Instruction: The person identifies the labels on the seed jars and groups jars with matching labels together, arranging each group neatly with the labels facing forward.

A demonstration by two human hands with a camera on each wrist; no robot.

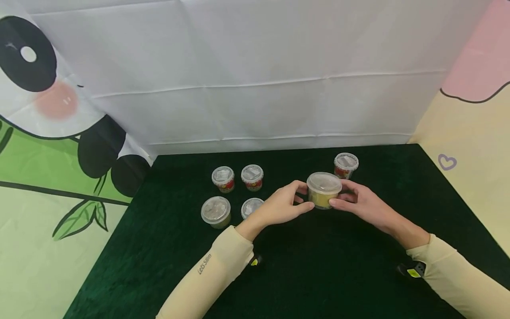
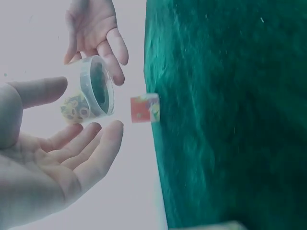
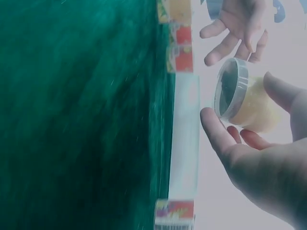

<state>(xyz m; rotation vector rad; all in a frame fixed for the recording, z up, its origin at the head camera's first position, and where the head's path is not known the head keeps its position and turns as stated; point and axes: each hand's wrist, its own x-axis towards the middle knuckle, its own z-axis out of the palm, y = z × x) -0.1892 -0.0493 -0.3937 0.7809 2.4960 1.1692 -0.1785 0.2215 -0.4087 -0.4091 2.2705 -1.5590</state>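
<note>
In the head view a clear round tub [image 1: 322, 195] with a translucent lid and yellow lower part is held up above the dark green cloth. My left hand [image 1: 284, 204] holds its left side, thumb in front and fingers along the side. From the right, my right hand [image 1: 364, 206] grips it, the thumb low on the near wall and fingers behind. The left wrist view shows a yellow pattern on the tub [image 2: 84, 103]. Behind it stands a smaller red-labelled tub [image 1: 345, 165]. Partly hidden by my left wrist is another lidded tub [image 1: 251, 206].
Two small tubs with red labels, one [image 1: 223, 179] beside the other [image 1: 253, 177], stand left of the hands. Nearer me sits a wider lidded tub [image 1: 215, 212]. A white fabric wall [image 1: 239, 110] closes off the back; printed panels flank the green cloth [image 1: 318, 266].
</note>
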